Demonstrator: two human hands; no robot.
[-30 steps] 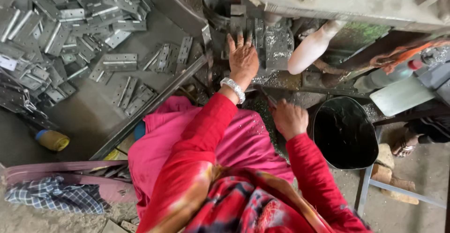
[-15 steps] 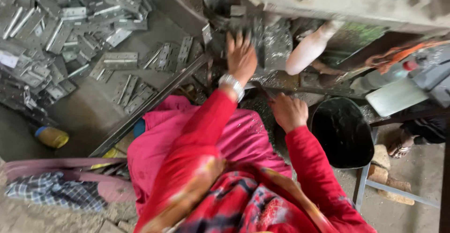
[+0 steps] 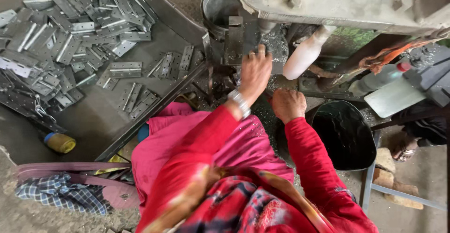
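Crowding the left hand [image 3: 255, 73]: metal block [image 3: 234, 43], bucket [image 3: 218, 6], hinges [image 3: 124, 69].

Machine [image 3: 342, 3]: top of the view, over the work area.
Left hand [image 3: 255, 71]: at the machine's base, beside the metal block [image 3: 234, 41].
Right hand [image 3: 288, 104]: just right of the left hand, nearer the body.
Bucket [image 3: 344, 134]: right of the right hand.
Hinge plates [image 3: 70, 36]: heaped on the tray [image 3: 93, 120], far left.
Handle [image 3: 307, 52]: above the right hand.
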